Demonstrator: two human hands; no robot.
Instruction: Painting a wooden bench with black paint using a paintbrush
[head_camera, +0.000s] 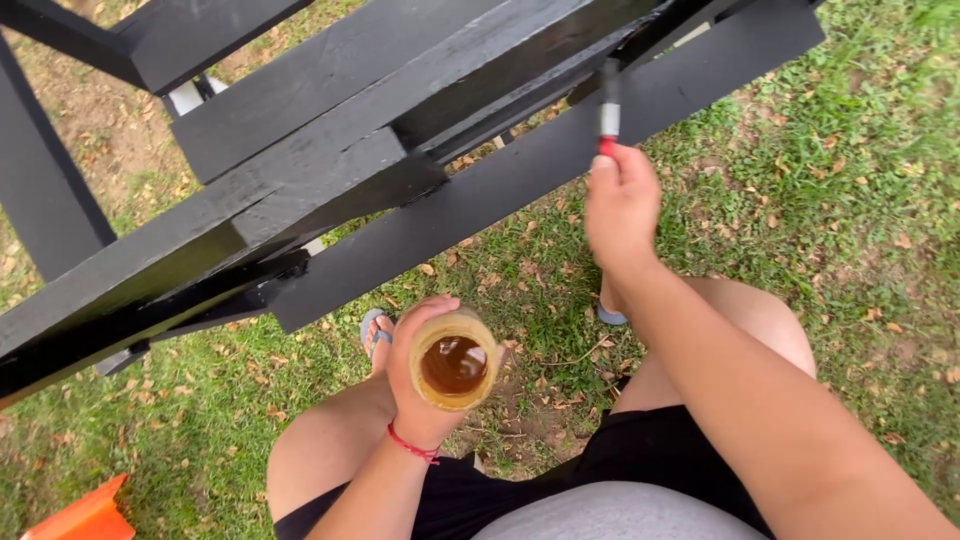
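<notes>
Patchy grass (850, 150) with dry leaves (bare dirt (100, 130) beyond), soft daylight

Brush (609, 105) bristles seemingly hidden among black boards (330, 150).

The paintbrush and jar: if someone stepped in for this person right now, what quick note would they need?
Left hand: holds an open jar of brown liquid above the lap.
Right hand: grips a paintbrush, its tip up against the black wooden frame.
Done: the visible boards look coated black.
Left: cannot tell which spots lack paint; check the undersides.
Person sits on grass; an orange object lies at the lower left.
</notes>
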